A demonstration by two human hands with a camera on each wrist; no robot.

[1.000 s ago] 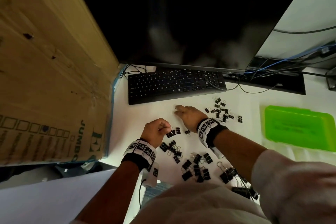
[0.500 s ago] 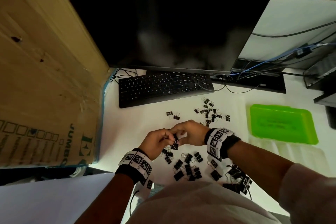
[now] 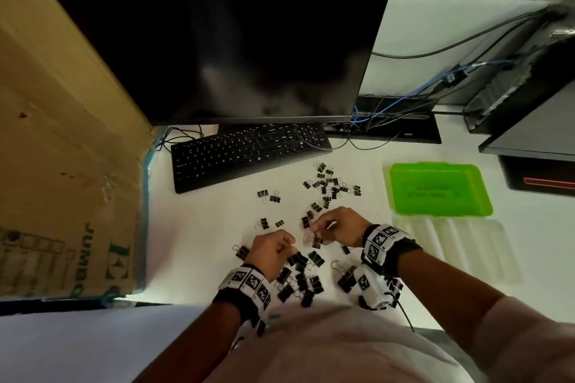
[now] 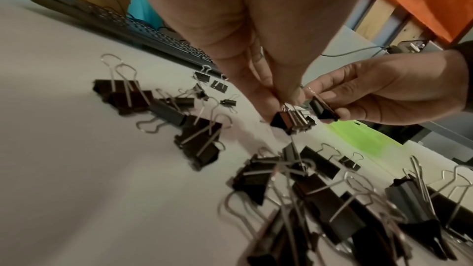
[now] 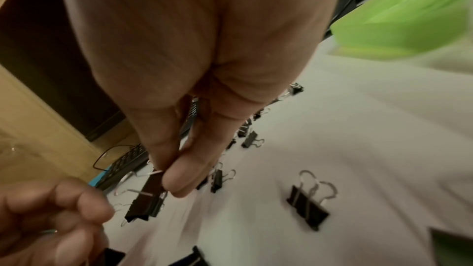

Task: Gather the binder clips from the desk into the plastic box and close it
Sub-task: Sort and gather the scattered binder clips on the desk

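Binder clips (image 3: pixel 325 185) are shown scattered over the white counter (image 3: pixel 199 227) in loose groups: 1 near the keyboard (image 3: pixel 249 154), a denser heap (image 3: pixel 300 281) close to the body, and a few strays between. The right hand (image 3: pixel 340 227) is seen pinching 1 clip (image 5: pixel 147 199) by its black body between thumb and fingertips, while the left hand (image 3: pixel 270 253) is closed on another clip (image 4: pixel 289 121), held just above the counter; both grips are therefore occupied. The clips appear to be collected 1 per hand so that several can be carried together, though this is a judgement. The plastic box (image 3: pixel 438 190) lies well apart on the right, its green half raised beside a clear, ribbed half (image 3: pixel 460 249) lying flat; no clip can be made out inside it. Embossed writing on the green half is too faint to be read. On the cardboard carton (image 3: pixel 62 165) at the left, "JUMBO" is legible. Square coded markers are carried on both wristbands (image 3: pixel 384 242).
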